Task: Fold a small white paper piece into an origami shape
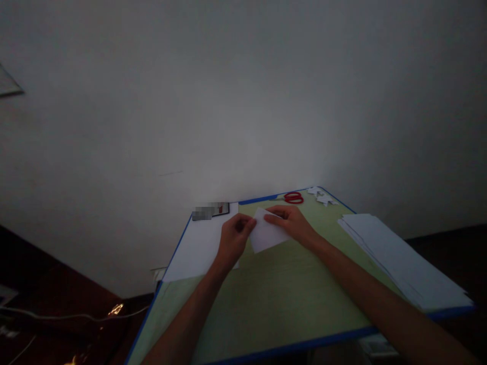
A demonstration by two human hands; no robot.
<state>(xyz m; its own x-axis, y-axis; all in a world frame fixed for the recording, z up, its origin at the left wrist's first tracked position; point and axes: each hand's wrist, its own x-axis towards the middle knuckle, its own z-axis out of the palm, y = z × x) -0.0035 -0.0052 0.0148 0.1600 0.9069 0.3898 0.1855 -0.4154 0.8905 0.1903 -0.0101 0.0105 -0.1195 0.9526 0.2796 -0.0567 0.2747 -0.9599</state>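
Observation:
A small piece of white paper (268, 237) is held up over the middle of the table, between my two hands. My left hand (235, 235) pinches its left edge with thumb and finger. On the upper right part of the same piece, my right hand (291, 222) is closed, its thumb lying across the front. The fingers behind the paper are partly hidden. Whether the piece is folded, I cannot tell.
The green table (281, 304) has a blue edge and stands against the wall. A white sheet (194, 253) lies at left with a phone (222, 209) at its far end. Red-handled scissors (293, 197) and paper scraps (323, 196) lie at the back, stacked paper (403, 261) at right.

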